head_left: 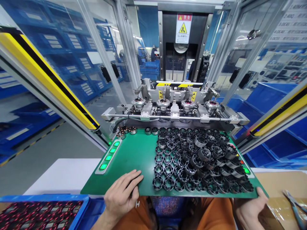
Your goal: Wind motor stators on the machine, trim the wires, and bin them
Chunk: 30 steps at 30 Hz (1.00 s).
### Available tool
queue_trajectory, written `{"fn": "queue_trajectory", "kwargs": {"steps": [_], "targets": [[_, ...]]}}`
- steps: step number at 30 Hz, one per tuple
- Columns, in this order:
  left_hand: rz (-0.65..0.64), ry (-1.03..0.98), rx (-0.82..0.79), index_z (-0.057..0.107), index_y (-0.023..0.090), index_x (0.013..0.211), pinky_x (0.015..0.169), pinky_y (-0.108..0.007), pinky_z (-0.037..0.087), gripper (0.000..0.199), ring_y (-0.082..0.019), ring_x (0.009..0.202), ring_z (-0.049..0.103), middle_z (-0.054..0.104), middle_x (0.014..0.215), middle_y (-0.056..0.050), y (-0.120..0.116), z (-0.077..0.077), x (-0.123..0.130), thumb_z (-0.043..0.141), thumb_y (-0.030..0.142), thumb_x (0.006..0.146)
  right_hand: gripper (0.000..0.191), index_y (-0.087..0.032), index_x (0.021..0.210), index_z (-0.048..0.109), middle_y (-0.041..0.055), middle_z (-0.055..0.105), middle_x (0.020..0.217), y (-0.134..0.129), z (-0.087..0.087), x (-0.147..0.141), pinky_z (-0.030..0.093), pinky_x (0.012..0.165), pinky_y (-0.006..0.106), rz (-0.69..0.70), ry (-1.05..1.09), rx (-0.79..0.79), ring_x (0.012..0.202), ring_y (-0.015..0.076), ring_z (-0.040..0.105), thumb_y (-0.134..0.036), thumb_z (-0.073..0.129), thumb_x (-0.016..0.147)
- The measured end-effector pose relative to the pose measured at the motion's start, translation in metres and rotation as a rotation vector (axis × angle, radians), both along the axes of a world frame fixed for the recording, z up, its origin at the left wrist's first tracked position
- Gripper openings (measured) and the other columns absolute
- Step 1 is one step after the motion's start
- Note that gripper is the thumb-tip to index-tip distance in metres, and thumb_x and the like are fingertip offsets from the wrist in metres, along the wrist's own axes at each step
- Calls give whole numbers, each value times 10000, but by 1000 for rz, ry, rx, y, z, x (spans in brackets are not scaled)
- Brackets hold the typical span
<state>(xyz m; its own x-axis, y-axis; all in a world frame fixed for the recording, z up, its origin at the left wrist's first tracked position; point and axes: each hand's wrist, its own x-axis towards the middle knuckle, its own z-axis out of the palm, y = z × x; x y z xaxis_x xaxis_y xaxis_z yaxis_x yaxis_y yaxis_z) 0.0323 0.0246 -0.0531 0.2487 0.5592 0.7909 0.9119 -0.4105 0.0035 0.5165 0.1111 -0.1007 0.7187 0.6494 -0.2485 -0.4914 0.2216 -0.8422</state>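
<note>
My left hand (pixel 123 191) lies on the front edge of the green work board (pixel 134 156), fingers stretched out and nothing in them. At the board's front right corner is my right hand (pixel 251 207), its thumb over the edge and its other fingers hidden below. Many black ring-shaped motor stators (pixel 169 182) cover the board's right side, in rows at the left and stacked up farther right. A few copper-wound stators (pixel 132 130) sit at the far left corner.
Beyond the board, a machine fixture (pixel 175 110) bears several wound stators on its stations. Yellow-and-black posts (pixel 55 83) flank the opening. Green-lit buttons (pixel 108 158) line the board's left. A blue bin (pixel 86 204) of red-wound parts stands front left; pliers (pixel 295 204) lie on cardboard at right.
</note>
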Motion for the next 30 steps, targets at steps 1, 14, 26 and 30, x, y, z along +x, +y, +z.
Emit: {"fn": "queue_trajectory", "kwargs": {"steps": [1,14,26,30], "targets": [[0,0,-1,809,234,1220,1003,-365,642,316,-227,1129,872,906,1207,-18,0,0,0,564,56,1128,533,-248,1066,708,40,854,1116,0,0,0,694,858,438,-9,3,-5,1228,354,765,-523,756,612],[2,-5,2,806,230,1221,1024,-371,632,316,-223,1128,868,901,1214,-18,-1,0,0,560,52,1134,474,-226,1012,724,40,845,1002,-3,1,3,670,734,366,2,47,24,1132,329,783,-434,803,593],[8,1,1,800,237,1223,1003,-374,637,318,-222,1133,866,903,1214,-14,-1,0,1,553,55,1139,489,-241,1029,717,34,847,976,-3,-3,6,685,716,372,-8,70,-16,1139,330,796,-481,791,609],[8,-2,0,799,233,1224,996,-377,641,318,-225,1132,867,903,1213,-18,0,0,1,553,53,1135,515,-228,1014,729,55,855,1001,-2,-3,5,655,680,373,-8,77,-26,1117,340,799,-490,795,576]]}}
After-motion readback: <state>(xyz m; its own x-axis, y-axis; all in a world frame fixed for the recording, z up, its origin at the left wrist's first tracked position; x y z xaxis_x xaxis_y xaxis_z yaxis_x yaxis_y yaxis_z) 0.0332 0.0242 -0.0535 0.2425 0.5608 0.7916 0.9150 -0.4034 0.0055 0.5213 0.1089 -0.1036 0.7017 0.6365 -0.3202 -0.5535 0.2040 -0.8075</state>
